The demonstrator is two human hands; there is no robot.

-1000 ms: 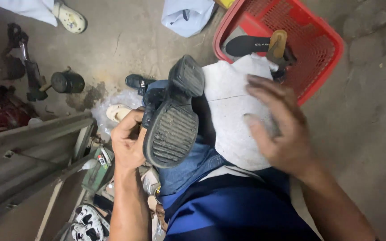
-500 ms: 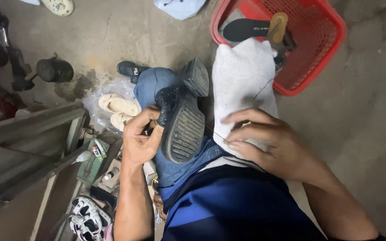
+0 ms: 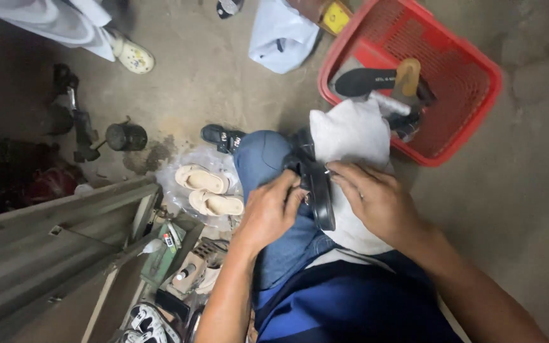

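Pair of beige sandals (image 3: 210, 190) lying on the floor (image 3: 211, 70), untouched; left hand (image 3: 268, 213) gripping the black shoe (image 3: 316, 187) on the lap, fingers curling round its edge; right hand (image 3: 376, 200) pressing its other side, fingers closing on it, over a grey cloth (image 3: 351, 136); red basket (image 3: 471, 127) beyond; work appearing mid-way, shoe not set down.

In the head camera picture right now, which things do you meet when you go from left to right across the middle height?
Black can → pair of beige sandals → left hand → black shoe → right hand → red basket.
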